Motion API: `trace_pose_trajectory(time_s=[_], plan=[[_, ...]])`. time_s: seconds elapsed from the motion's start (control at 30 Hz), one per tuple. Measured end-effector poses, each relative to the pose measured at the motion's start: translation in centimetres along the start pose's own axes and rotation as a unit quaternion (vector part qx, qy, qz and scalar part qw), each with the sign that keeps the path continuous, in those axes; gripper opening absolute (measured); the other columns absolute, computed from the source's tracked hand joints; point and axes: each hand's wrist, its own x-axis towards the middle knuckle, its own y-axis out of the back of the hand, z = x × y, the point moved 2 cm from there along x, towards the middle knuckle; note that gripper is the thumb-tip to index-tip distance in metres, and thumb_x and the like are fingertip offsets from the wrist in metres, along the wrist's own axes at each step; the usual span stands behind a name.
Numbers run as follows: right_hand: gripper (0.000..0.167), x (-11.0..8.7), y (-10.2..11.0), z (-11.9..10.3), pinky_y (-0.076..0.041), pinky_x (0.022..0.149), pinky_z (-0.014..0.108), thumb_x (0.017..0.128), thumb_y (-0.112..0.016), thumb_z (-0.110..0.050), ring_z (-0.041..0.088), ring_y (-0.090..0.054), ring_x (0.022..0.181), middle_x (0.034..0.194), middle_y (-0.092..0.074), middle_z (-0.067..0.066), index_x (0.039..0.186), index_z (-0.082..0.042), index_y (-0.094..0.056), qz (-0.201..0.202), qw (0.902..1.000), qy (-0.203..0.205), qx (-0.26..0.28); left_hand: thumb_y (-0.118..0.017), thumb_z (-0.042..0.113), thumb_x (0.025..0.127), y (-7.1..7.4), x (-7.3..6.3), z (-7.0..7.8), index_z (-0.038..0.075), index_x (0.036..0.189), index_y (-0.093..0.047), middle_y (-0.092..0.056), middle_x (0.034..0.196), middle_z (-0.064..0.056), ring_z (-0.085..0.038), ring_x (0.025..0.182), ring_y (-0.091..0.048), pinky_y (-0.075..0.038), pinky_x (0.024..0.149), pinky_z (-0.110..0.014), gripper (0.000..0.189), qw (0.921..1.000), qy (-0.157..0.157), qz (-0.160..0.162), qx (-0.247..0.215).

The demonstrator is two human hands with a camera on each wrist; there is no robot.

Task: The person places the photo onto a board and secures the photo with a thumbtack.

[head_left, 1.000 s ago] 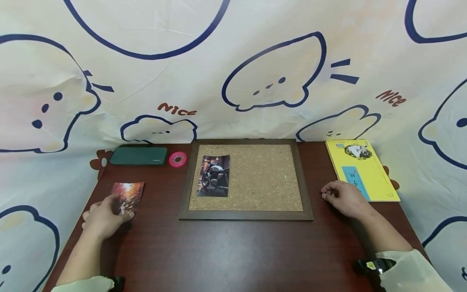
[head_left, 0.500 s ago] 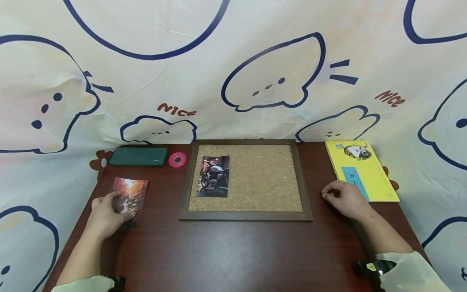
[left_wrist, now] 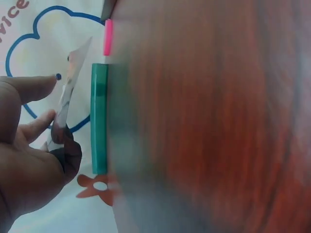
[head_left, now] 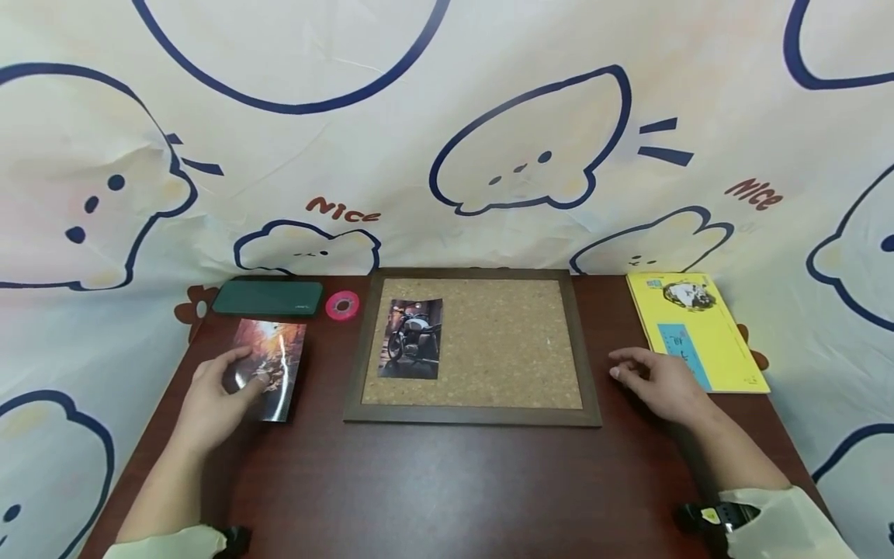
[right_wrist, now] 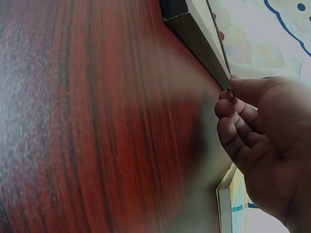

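Note:
My left hand (head_left: 216,396) holds a glossy photo (head_left: 285,345) with an orange, fiery picture, thumb on one side and fingers on the other. The left wrist view shows this photo (left_wrist: 73,70) nearly edge-on, slightly bent and raised off the table. Right of it lies a cork board (head_left: 506,349) in a dark wooden frame. On the board's left part is a motorcycle photo (head_left: 410,339). Beside the board's right edge, my right hand (head_left: 660,384) pinches a tiny shiny pin-like thing (right_wrist: 231,94) between thumb and index finger; most of it is hidden.
A dark green case (head_left: 267,298) and a pink ring-shaped roll (head_left: 342,306) lie at the back left of the brown table (head_left: 447,489). A yellow book (head_left: 726,349) lies at the right, just behind my right hand. A printed cloth (head_left: 391,171) hangs behind the table.
My left hand has moved right and away from me with the fiery photo, which now tilts and catches the light. The right hand stays almost still beside the board.

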Motion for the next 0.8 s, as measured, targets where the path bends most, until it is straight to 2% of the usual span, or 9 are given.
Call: trace_pose_trajectory(time_s=[0.23, 0.43, 0.47, 0.53, 0.63, 0.7, 0.8], plan=[[0.024, 0.0, -0.2, 0.2, -0.047, 0.062, 0.03, 0.104, -0.066, -0.033, 0.015, -0.062, 0.074, 0.084, -0.071, -0.006, 0.117, -0.014, -0.072, 0.01, 0.9999, 0.004, 0.0, -0.064, 0.033, 0.103, -0.5, -0.1, 1.9, 0.002, 0.154, -0.045, -0.037, 0.147, -0.032, -0.049, 0.124, -0.044, -0.043, 0.092, -0.065, 0.063, 0.9992, -0.032, 0.002, -0.025], [0.023, 0.1, 0.0, -0.3, -0.047, 0.061, 0.029, 0.103, -0.066, -0.031, 0.014, -0.063, 0.073, 0.082, -0.07, -0.006, 0.116, -0.013, -0.073, 0.029, 0.9995, 0.007, 0.009, -0.056, 0.005, 0.101, -1.0, -0.1, 3.8, 0.004, 0.154, -0.046, -0.038, 0.149, -0.028, -0.045, 0.13, -0.041, -0.039, 0.099, -0.065, 0.054, 0.9956, -0.064, -0.002, -0.068], [0.022, 0.1, -0.1, -0.4, -0.047, 0.06, 0.029, 0.103, -0.066, -0.03, 0.014, -0.063, 0.073, 0.082, -0.07, -0.006, 0.116, -0.013, -0.073, 0.03, 0.9995, 0.005, 0.01, -0.053, 0.0, 0.099, -1.1, -0.1, 4.0, 0.004, 0.154, -0.046, -0.039, 0.148, -0.027, -0.044, 0.13, -0.042, -0.041, 0.1, -0.06, 0.055, 0.9948, -0.07, -0.005, -0.073], [0.021, 0.1, -0.2, -0.5, -0.047, 0.061, 0.029, 0.103, -0.067, -0.029, 0.015, -0.063, 0.074, 0.081, -0.07, -0.005, 0.116, -0.013, -0.074, 0.03, 0.9995, 0.002, 0.014, -0.05, -0.005, 0.097, -1.4, -0.1, 4.3, 0.004, 0.154, -0.047, -0.041, 0.148, -0.025, -0.041, 0.13, -0.044, -0.045, 0.099, -0.042, 0.058, 0.9933, -0.082, -0.011, -0.081], [0.02, 0.1, -0.5, -0.7, -0.047, 0.061, 0.029, 0.103, -0.066, -0.028, 0.015, -0.062, 0.073, 0.081, -0.07, -0.006, 0.115, -0.014, -0.074, 0.032, 0.9993, 0.003, 0.017, -0.05, -0.007, 0.096, -2.0, 0.0, 4.8, 0.008, 0.152, -0.05, -0.044, 0.146, -0.022, -0.037, 0.125, -0.048, -0.043, 0.087, -0.02, 0.058, 0.9907, -0.1, -0.021, -0.089], [0.019, 0.2, -0.6, -0.8, -0.047, 0.062, 0.029, 0.104, -0.066, -0.028, 0.014, -0.062, 0.073, 0.08, -0.069, -0.006, 0.115, -0.014, -0.074, 0.034, 0.9992, 0.007, 0.018, -0.051, -0.008, 0.097, -2.4, 0.0, 5.2, 0.009, 0.151, -0.053, -0.045, 0.144, -0.021, -0.036, 0.119, -0.052, -0.042, 0.077, -0.015, 0.057, 0.9883, -0.111, -0.03, -0.1], [0.02, 0.3, -0.9, -1.0, -0.047, 0.061, 0.029, 0.104, -0.065, -0.029, 0.014, -0.061, 0.072, 0.08, -0.069, -0.006, 0.115, -0.015, -0.075, 0.033, 0.9992, 0.011, 0.02, -0.054, -0.007, 0.098, -2.9, 0.0, 5.8, 0.012, 0.15, -0.054, -0.046, 0.144, -0.018, -0.034, 0.117, -0.053, -0.045, 0.076, -0.016, 0.056, 0.9866, -0.117, -0.039, -0.106]])
